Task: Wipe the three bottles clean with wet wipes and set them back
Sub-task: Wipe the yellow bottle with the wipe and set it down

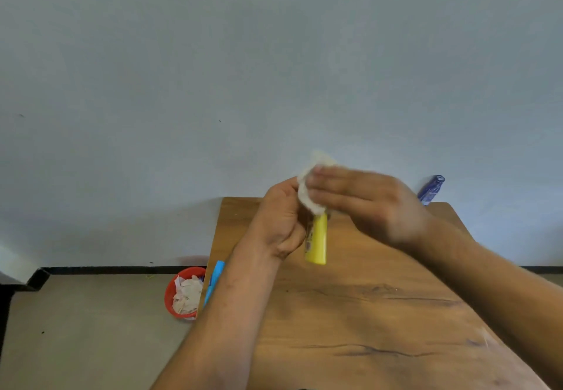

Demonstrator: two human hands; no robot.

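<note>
Wooden table [380,313], grain running left-right, near half bare. Left edge: light-blue object [214,280] lying along it, can't tell what it is. Red bin [175,295] of used wipes on the floor just beside that edge. Over the far-middle of the table, my left hand [280,222] grips the yellow bottle [316,243], held off the surface. Long axis near upright, base toward me, top away under the wet wipe [307,198]. Right hand [365,204]: fingers nearly straight across the wipe, blurred, thumb hidden; can't tell if it's pinching. Dark-blue bottle [431,190] at the far right edge, by the wall.
</note>
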